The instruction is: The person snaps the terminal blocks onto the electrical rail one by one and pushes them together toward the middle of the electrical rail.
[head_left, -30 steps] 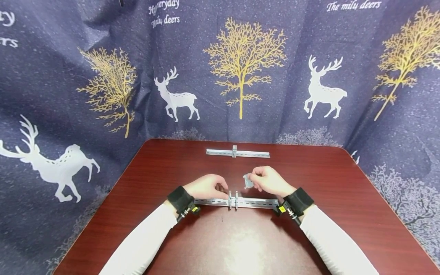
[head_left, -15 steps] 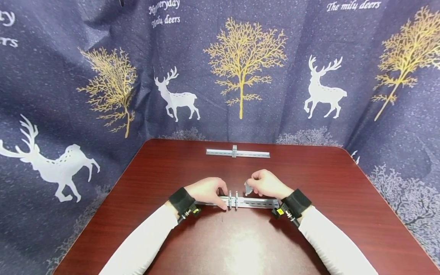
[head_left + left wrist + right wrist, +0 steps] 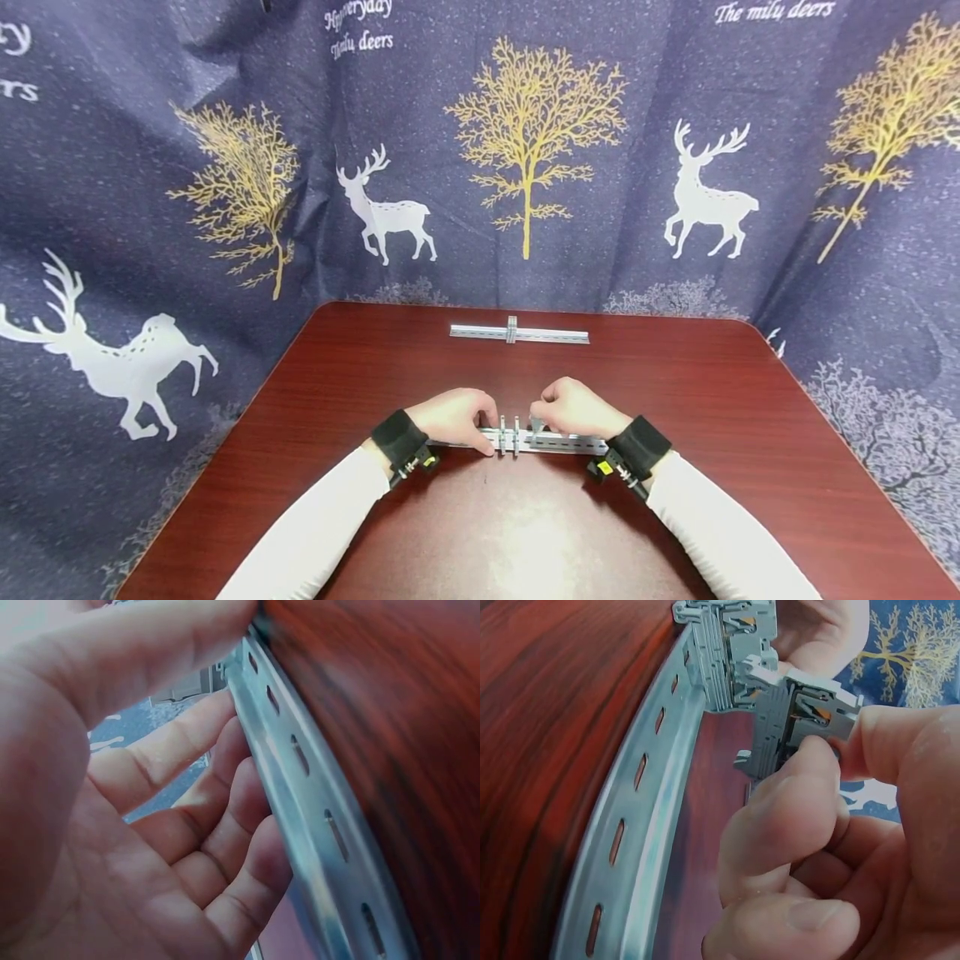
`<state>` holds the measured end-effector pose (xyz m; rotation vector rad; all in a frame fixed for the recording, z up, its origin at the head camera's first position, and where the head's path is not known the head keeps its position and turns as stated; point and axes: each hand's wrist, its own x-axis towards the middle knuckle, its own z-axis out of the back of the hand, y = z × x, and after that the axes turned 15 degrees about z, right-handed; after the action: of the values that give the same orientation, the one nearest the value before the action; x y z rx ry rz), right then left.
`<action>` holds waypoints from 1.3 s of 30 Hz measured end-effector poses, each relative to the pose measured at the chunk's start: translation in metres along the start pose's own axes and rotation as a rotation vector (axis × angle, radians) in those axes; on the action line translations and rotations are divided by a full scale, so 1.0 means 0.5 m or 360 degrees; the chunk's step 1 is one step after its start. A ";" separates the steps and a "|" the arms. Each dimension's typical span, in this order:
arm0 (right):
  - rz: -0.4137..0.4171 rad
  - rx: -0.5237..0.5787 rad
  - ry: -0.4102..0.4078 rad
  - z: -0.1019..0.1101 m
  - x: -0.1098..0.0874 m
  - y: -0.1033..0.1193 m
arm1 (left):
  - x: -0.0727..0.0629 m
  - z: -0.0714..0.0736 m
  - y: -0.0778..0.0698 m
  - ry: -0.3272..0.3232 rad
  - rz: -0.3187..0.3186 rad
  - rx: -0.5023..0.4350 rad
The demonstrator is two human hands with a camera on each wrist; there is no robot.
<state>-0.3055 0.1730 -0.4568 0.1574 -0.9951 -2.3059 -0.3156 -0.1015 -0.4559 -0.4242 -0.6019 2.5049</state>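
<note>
A slotted metal DIN rail (image 3: pixel 570 444) lies across the table with two upright grey terminal blocks (image 3: pixel 516 436) near its middle. My left hand (image 3: pixel 450 416) grips the rail left of these blocks. In the left wrist view its thumb reaches over to one edge of the rail (image 3: pixel 289 776) and the fingertips touch the other. My right hand (image 3: pixel 581 408) pinches another grey terminal block (image 3: pixel 814 701) between thumb and index finger. That block is tilted, close over the rail and just right of the mounted blocks (image 3: pixel 712 664).
Farther back on the brown table (image 3: pixel 660 367) lies a second DIN rail (image 3: pixel 551 336) with terminal blocks (image 3: pixel 512 330) clipped at its middle. A dark blue curtain (image 3: pixel 630 208) printed with deer and trees hangs behind the table.
My right hand has brought its terminal block down and nearer the rail, turning it edge-on. My left thumb has moved to the rail's near edge.
</note>
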 end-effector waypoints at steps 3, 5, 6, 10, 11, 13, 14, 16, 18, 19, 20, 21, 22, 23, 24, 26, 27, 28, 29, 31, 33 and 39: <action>-0.0001 -0.0037 0.0016 -0.005 0.004 0.002 | -0.003 0.002 -0.003 0.0005 -0.0007 -0.0015; -0.0014 -0.0061 0.0031 -0.009 0.006 0.004 | -0.005 0.004 -0.006 0.0010 -0.0014 -0.0027; -0.0022 -0.0070 0.0044 -0.011 0.008 0.004 | -0.005 0.004 -0.006 0.0013 -0.0018 -0.0032; -0.0072 -0.0084 0.0092 -0.018 0.012 0.005 | -0.003 0.002 -0.005 0.0013 -0.0027 -0.0036; -0.0082 -0.0081 0.0101 -0.020 0.013 0.006 | -0.002 0.002 -0.004 0.0012 -0.0028 -0.0035; -0.0102 -0.0078 0.0111 -0.022 0.016 0.008 | -0.001 0.001 -0.002 0.0007 -0.0025 -0.0030; -0.0111 -0.0079 0.0114 -0.023 0.017 0.009 | 0.000 0.000 -0.001 0.0004 -0.0023 -0.0028; -0.0128 -0.0073 0.0113 -0.024 0.019 0.012 | 0.000 0.000 -0.001 0.0002 -0.0021 -0.0028; -0.0144 -0.0076 0.0113 -0.026 0.021 0.015 | 0.001 -0.001 0.000 -0.0002 -0.0022 -0.0030; -0.0156 -0.0082 0.0117 -0.026 0.023 0.017 | 0.001 -0.001 0.000 -0.0003 -0.0023 -0.0033; -0.0169 -0.0080 0.0118 -0.026 0.024 0.020 | 0.002 -0.001 0.001 -0.0005 -0.0025 -0.0033; -0.0181 -0.0081 0.0119 -0.027 0.024 0.023 | 0.002 -0.002 0.002 -0.0005 -0.0026 -0.0034; -0.0190 -0.0087 0.0122 -0.027 0.025 0.025 | 0.003 -0.003 0.002 -0.0006 -0.0026 -0.0035; -0.0196 -0.0090 0.0126 -0.027 0.025 0.028 | 0.004 -0.003 0.003 -0.0008 -0.0023 -0.0037; -0.0205 -0.0094 0.0130 -0.027 0.025 0.030 | 0.004 -0.004 0.004 -0.0010 -0.0019 -0.0038; -0.0225 -0.0082 0.0134 -0.027 0.025 0.035 | 0.005 -0.005 0.005 -0.0017 -0.0012 -0.0034; -0.0227 -0.0078 0.0134 -0.027 0.024 0.036 | 0.005 -0.006 0.005 -0.0020 -0.0007 -0.0034; -0.0227 -0.0071 0.0132 -0.027 0.024 0.037 | 0.006 -0.006 0.005 -0.0024 -0.0004 -0.0032; -0.0228 -0.0061 0.0132 -0.028 0.023 0.038 | 0.006 -0.006 0.005 -0.0028 -0.0001 -0.0033; -0.0235 -0.0038 0.0138 -0.029 0.023 0.037 | 0.005 -0.006 0.004 -0.0030 -0.0001 -0.0034; -0.0232 -0.0032 0.0140 -0.030 0.022 0.036 | 0.005 -0.007 0.004 -0.0029 -0.0001 -0.0036; -0.0205 -0.0033 0.0160 -0.034 0.022 0.036 | 0.005 -0.007 0.003 -0.0045 0.0000 -0.0016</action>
<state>-0.2998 0.1464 -0.4548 0.3346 -0.9341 -2.3974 -0.3168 -0.1002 -0.4599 -0.3930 -0.6256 2.5124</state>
